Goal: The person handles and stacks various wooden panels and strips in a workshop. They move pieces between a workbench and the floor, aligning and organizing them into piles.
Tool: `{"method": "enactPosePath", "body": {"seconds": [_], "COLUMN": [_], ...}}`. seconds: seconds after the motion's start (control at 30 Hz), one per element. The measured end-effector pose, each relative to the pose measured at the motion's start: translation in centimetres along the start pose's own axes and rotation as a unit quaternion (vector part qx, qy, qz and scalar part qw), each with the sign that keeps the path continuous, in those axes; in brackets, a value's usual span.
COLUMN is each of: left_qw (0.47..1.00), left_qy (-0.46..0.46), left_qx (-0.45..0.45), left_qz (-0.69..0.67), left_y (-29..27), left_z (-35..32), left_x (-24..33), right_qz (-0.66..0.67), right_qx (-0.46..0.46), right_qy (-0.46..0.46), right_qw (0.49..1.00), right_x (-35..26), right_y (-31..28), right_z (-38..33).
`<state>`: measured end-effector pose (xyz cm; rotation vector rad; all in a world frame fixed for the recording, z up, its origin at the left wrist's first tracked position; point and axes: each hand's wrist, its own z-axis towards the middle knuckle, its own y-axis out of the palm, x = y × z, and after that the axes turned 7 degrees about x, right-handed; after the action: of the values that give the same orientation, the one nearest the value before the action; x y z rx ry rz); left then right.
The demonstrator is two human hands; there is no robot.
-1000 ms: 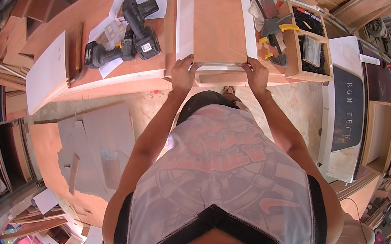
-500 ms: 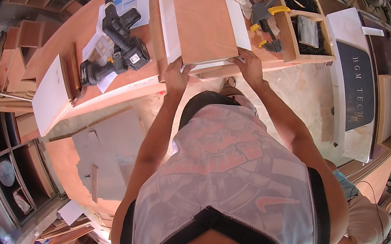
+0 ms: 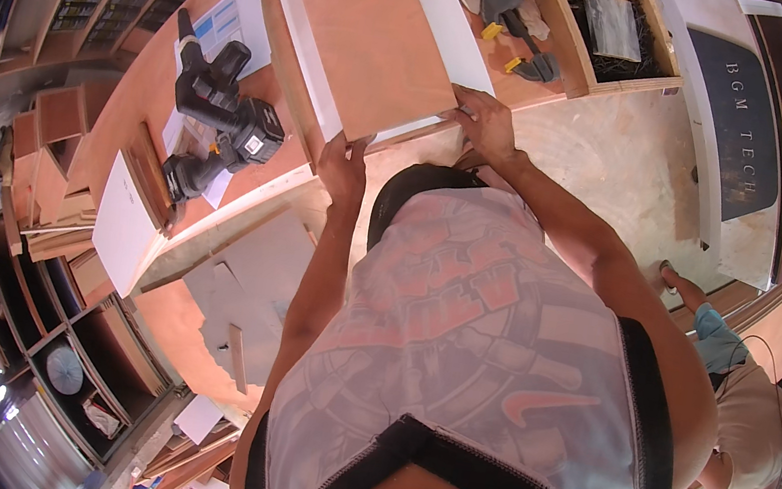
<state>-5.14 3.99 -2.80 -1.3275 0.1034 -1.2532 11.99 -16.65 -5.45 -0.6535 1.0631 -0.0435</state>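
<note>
A flat reddish-brown wooden panel [image 3: 373, 29] lies on the workbench over a larger white-faced board [image 3: 302, 39], whose white strips show along both sides. My left hand [image 3: 343, 169] is closed on the panel's near left corner, thumb and fingers pinching the edge. At the near right corner, my right hand [image 3: 485, 127] grips the edge in the same way, its fingertips partly hidden. Left of the panel, two black cordless drills [image 3: 228, 114] lie on the bench over printed papers [image 3: 238, 19].
Right of the panel are a black and yellow bar clamp [image 3: 511, 15] and a wooden box [image 3: 589, 72] of dark screws. A white-faced board piece [image 3: 127, 215] stands at the bench's left end. Behind me at right, another person [image 3: 754, 420] bends down. A white machine [image 3: 737, 124] stands at right.
My view has turned slightly, so the bench and drills sit further left in the picture. Both hands remain at the panel's near corners.
</note>
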Motion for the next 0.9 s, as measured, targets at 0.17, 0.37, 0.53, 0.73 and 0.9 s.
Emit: {"method": "enactPosePath", "body": {"seconds": [0.17, 0.37, 0.53, 0.73, 0.9], "left_qw": [0.999, 0.995, 0.984, 0.915, 0.925], "left_qy": [-0.035, -0.095, -0.149, -0.188, -0.264], "left_qx": [-0.011, -0.043, -0.099, -0.293, -0.221], "left_qz": [-0.005, 0.01, -0.002, -0.203, -0.16], "left_y": [0.0, 0.0, -1.5, -5.1, -2.5], "left_z": [0.4, 0.7, 0.9, 5.4, 19.1], "left_x": [0.7, 1.3, 0.8, -3.8, -0.2], "right_qz": [0.055, 0.065, 0.115, 0.283, 0.28], "right_qx": [-0.011, -0.05, -0.162, -0.037, 0.082], "right_qy": [0.04, 0.094, 0.069, 0.138, 0.164], "right_qw": [0.998, 0.992, 0.978, 0.948, 0.942], "right_x": [1.5, 1.1, 0.2, -0.7, -0.1], "right_y": [0.4, -0.8, -4.6, -4.2, 2.9], "right_z": [-0.1, 0.3, 2.9, 8.5, 18.7]}}
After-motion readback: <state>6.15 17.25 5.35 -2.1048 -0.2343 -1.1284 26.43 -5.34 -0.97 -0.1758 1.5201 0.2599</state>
